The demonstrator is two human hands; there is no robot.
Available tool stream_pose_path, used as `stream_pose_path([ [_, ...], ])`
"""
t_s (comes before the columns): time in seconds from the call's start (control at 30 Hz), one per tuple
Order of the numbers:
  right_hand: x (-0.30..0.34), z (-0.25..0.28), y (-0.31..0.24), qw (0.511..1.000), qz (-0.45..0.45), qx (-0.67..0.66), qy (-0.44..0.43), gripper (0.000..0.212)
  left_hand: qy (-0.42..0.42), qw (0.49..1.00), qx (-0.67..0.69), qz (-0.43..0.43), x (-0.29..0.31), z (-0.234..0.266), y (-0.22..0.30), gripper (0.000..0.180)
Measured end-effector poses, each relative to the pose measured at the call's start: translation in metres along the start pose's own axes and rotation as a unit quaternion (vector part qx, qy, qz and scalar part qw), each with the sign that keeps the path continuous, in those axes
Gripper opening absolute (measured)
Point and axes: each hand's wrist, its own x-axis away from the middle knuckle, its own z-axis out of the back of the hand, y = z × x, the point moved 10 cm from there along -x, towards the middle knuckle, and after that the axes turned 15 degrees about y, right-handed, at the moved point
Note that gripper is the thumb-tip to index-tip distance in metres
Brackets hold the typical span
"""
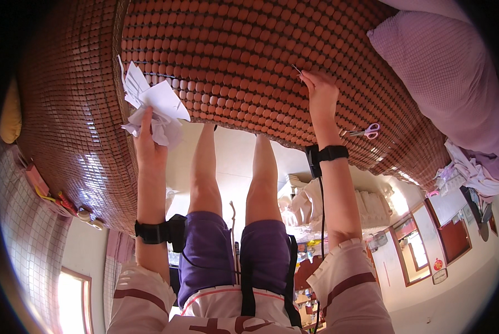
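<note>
My left hand is closed around a bunch of white paper pieces, some flat and pointed, some crumpled, held above the front edge of a brown beaded mat. Over the mat to the right, my right hand pinches a small, thin, dark object between thumb and fingertips; its kind is too small to make out. Near my right wrist, a pair of scissors with pale purple handles lies on the mat, apart from the hand.
A lilac textured pillow or cushion rests at the far right of the mat. Crumpled pale cloth lies beyond its right edge. Small items sit along the left edge. Black straps with a cable circle both my forearms.
</note>
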Motion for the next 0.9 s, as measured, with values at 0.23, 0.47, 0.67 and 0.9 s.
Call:
stream_pose_path([
  [0.23,0.000,-0.010,-0.003,0.996,0.073,0.038,-0.018,0.011,-0.002,1.000,0.023,0.016,0.008,-0.009,0.001,0.024],
  [0.47,-0.003,-0.028,-0.003,0.976,0.157,0.144,-0.041,0.006,0.006,1.000,0.010,0.010,0.012,-0.013,0.002,0.024],
  [0.67,-0.010,-0.030,0.007,0.988,0.107,0.099,-0.058,0.007,-0.006,1.000,0.025,0.011,0.015,-0.014,0.003,0.026],
  [0.9,0.002,-0.034,0.060,0.846,-0.379,-0.366,-0.086,0.010,-0.003,1.000,0.017,0.007,0.008,-0.004,0.002,0.026],
])
